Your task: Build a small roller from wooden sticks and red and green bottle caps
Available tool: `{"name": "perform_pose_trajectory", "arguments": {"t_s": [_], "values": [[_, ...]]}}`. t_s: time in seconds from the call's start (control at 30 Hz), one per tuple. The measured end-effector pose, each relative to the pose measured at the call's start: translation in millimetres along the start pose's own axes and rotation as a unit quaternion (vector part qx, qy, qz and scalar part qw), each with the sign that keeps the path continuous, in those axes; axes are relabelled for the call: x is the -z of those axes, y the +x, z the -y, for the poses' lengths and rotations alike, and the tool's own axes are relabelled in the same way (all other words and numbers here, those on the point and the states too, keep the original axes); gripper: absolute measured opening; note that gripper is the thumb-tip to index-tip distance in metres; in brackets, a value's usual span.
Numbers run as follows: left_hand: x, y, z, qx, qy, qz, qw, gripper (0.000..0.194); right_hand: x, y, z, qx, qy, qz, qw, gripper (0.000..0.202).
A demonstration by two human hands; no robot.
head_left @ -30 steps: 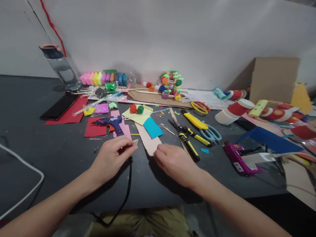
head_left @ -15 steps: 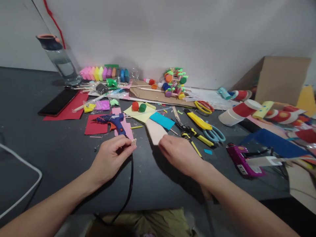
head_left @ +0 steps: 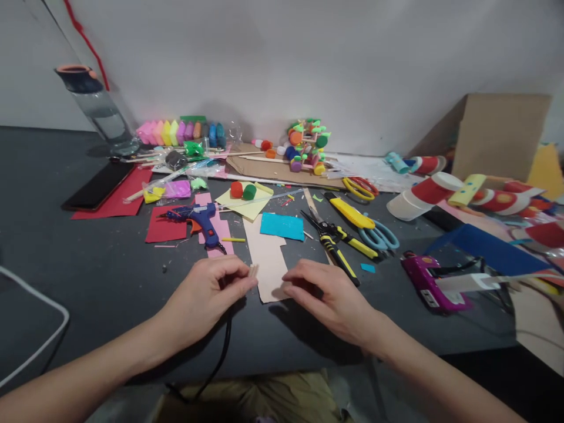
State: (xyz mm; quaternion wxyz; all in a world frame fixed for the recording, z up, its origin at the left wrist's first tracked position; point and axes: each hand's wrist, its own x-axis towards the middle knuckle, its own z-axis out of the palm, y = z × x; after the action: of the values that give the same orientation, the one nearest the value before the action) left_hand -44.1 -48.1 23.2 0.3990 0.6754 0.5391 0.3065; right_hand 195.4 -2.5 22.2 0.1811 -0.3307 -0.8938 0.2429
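Between the thumb and fingers of my left hand (head_left: 215, 291) are several short wooden sticks (head_left: 254, 271), pinched with their ends showing. My right hand (head_left: 335, 296) hovers at the right edge of a pale cardboard strip (head_left: 267, 273), its thumb and fingers apart with nothing between them. A blue rectangular piece (head_left: 282, 226) lies across the strip's upper part. Beyond my left hand rests a blue glue gun (head_left: 205, 226) on pink paper (head_left: 222, 229), its black cord running beneath the hand.
Black-yellow pliers (head_left: 332, 241), a yellow cutter (head_left: 350, 210) and blue-handled scissors (head_left: 381, 235) lie to the right. Farther right are a purple device (head_left: 434, 285) and paper cups (head_left: 423, 197). A phone (head_left: 97, 185) and water bottle (head_left: 99, 111) are at the left.
My right hand has drawn the cardboard strip toward me and let go of it. The blue piece lies flatter on the strip. My left hand, still pinching the sticks, has moved slightly nearer and right.
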Motion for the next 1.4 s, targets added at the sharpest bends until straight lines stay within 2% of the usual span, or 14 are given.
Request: {"name": "perform_pose_trajectory", "arguments": {"t_s": [0.13, 0.27, 0.4, 0.57, 0.73, 0.83, 0.97, 1.2, 1.33, 1.4], "values": [[-8.0, 9.5, -9.1, -0.012, 0.096, 0.065, 0.993, 0.029, -5.7, 9.0, 8.4, -0.038, 0.090, 0.031, 0.995, 0.017], [-17.8, 19.2, -8.2, -0.047, 0.216, 0.087, 0.971, 0.023, -10.8, 15.9, 5.2, -0.049, 0.115, 0.052, 0.991, 0.013], [-23.3, 24.2, -3.5, -0.077, 0.281, 0.098, 0.952, 0.027, -9.1, 15.9, -4.4, -0.039, 0.098, 0.065, 0.992, 0.015], [-25.5, 27.6, 1.7, -0.097, 0.354, 0.086, 0.926, 0.027, -13.3, 14.8, -14.9, -0.039, 0.036, 0.018, 0.998, 0.017], [-21.7, 28.7, 7.9, -0.100, 0.368, 0.074, 0.922, 0.029, -17.6, 13.4, -24.9, -0.027, -0.011, 0.002, 1.000, 0.012], [-16.1, 27.3, 11.3, -0.097, 0.346, 0.047, 0.932, 0.031, -16.2, 12.1, -30.3, -0.016, -0.016, -0.003, 1.000, 0.008], [-11.0, 25.9, 13.1, -0.101, 0.278, 0.032, 0.955, 0.033, -15.5, 12.2, -33.4, -0.009, -0.031, -0.026, 0.999, 0.013], [-8.5, 26.5, 11.8, -0.086, 0.152, 0.006, 0.985, 0.025, -21.8, 18.8, -32.0, 0.000, -0.081, -0.038, 0.996, 0.016], [-8.2, 26.3, 10.4, -0.012, -0.001, -0.023, 1.000, 0.013, -21.2, 18.5, -33.3, 0.008, -0.069, -0.044, 0.997, 0.017], [-8.8, 26.3, 9.2, 0.055, -0.115, -0.022, 0.992, 0.021, -19.2, 16.9, -33.0, 0.012, -0.048, -0.053, 0.997, 0.014]]}}
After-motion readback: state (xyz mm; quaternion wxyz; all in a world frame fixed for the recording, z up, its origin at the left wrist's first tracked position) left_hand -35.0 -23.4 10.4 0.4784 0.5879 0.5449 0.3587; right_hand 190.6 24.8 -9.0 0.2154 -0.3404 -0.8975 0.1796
